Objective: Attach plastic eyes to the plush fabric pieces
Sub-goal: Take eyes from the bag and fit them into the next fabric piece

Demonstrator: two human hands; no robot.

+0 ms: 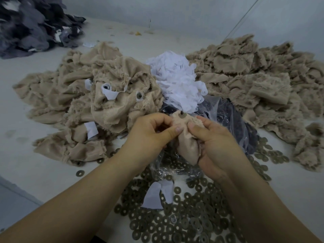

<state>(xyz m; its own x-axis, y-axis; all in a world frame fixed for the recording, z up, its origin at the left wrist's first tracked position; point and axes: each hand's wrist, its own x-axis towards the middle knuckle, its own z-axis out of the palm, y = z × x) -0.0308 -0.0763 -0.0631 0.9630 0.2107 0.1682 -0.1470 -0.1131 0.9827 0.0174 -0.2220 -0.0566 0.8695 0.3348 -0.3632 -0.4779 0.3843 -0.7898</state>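
Observation:
Both hands hold one beige plush fabric piece (pixel 185 148) over the table's middle. My left hand (pixel 150 134) pinches its upper left edge between thumb and fingers. My right hand (pixel 215 144) grips its right side, with the thumb pressed on the cloth. A dark eye post with a round washer (pixel 181 115) sticks up from the top of the piece. Many grey-brown washers (pixel 184 218) lie scattered on the table beneath my forearms.
A heap of beige pieces with fitted eyes (pixel 108 95) lies at the left, another beige heap (pixel 254 79) at the right. White fabric scraps (pixel 177 79) and a clear plastic bag of dark parts (pixel 226 116) sit between them. Dark grey fabric (pixel 29 27) is piled far left.

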